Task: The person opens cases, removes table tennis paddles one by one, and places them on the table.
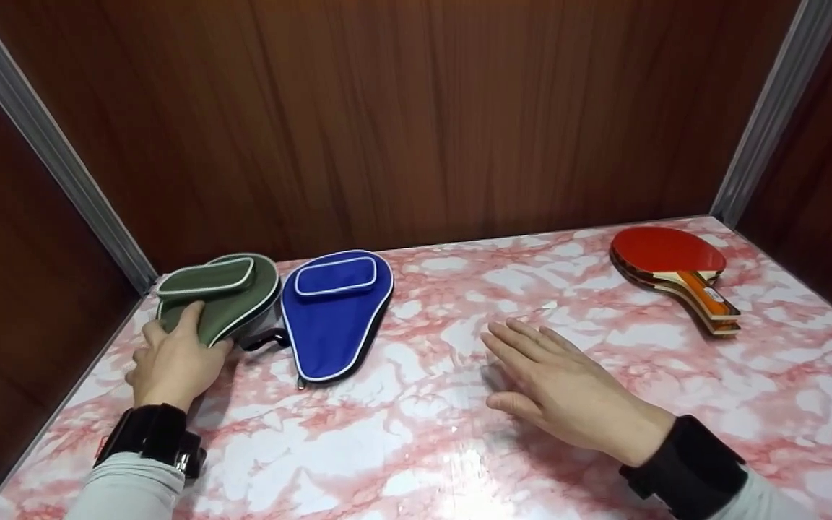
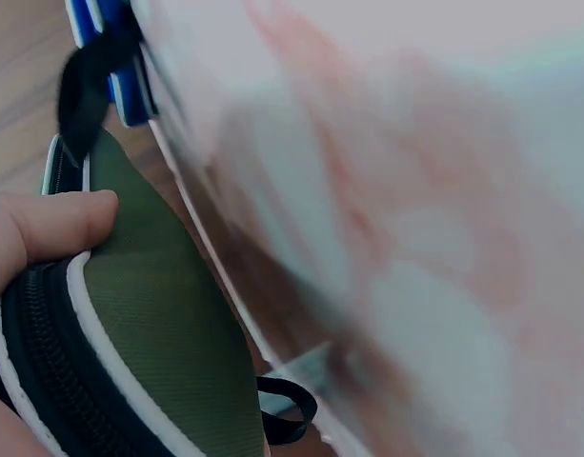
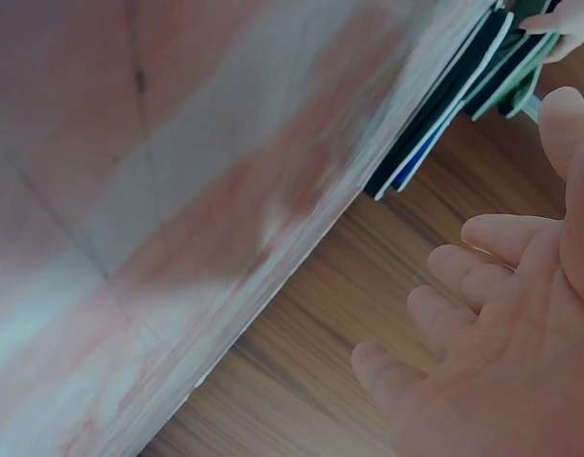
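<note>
At the back left of the table lies a green table tennis paddle case (image 1: 224, 307) with white piping and a front pocket. My left hand (image 1: 179, 361) grips its narrow end. In the left wrist view the thumb (image 2: 72, 224) presses across the zipped edge onto the green cloth; the other fingers are mostly hidden. Just right of it is a blue paddle case (image 1: 336, 318) of the same shape, lying flat, with a black strap (image 1: 266, 339) between the two. My right hand (image 1: 568, 390) hovers over the table with fingers extended, holding nothing.
Two table tennis paddles, the upper one with a red paddle face (image 1: 669, 249), lie stacked at the back right, handles toward the front. Brown wood-grain panels (image 1: 445, 123) border the pink-and-white marbled table (image 1: 430, 433) at the back and sides.
</note>
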Available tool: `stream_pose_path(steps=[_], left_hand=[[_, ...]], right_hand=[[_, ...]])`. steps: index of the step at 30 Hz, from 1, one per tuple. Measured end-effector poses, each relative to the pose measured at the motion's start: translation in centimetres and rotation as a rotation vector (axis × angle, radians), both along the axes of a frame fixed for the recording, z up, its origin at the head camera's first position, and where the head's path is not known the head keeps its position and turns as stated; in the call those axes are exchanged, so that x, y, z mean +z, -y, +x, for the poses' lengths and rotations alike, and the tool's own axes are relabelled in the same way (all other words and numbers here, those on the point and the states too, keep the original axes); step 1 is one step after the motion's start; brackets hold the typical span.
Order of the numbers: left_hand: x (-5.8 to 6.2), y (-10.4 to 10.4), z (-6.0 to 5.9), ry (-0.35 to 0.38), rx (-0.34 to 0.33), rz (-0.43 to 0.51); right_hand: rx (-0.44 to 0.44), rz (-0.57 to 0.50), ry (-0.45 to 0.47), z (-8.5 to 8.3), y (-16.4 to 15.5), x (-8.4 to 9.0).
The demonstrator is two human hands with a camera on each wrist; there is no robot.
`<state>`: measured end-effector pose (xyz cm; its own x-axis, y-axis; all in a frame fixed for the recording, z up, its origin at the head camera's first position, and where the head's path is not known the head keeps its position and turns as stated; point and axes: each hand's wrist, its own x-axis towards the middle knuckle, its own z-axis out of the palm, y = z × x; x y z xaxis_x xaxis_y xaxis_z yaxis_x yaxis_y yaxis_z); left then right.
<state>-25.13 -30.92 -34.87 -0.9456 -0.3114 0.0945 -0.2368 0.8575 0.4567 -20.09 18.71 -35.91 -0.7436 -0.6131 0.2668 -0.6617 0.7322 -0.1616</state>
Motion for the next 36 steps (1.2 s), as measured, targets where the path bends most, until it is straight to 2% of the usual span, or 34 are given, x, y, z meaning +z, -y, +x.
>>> stream_pose_path(steps=[4, 10, 18, 29, 36], left_hand=[[0.8, -1.5, 0.2, -0.044, -0.031, -0.025], [1.7, -4.9, 0.4, -0.115, -0.104, -0.066], [2.4, -9.4, 1.1, -0.149, -0.203, -0.065], [1.3, -15.0, 2.0, -0.189, -0.313, -0.086], [0.5, -18.4, 2.9, -0.220, -0.401, -0.113]], right_hand=[[0.004, 0.003, -0.001, -0.1, 0.0, 0.0], [-0.007, 0.001, 0.009, 0.0, -0.1, -0.2], [-0.023, -0.009, 0.036, -0.2, -0.4, -0.2], [-0.025, -0.027, 0.029, -0.4, -0.7, 0.0], [-0.060, -0.032, 0.020, -0.7, -1.1, 0.2]])
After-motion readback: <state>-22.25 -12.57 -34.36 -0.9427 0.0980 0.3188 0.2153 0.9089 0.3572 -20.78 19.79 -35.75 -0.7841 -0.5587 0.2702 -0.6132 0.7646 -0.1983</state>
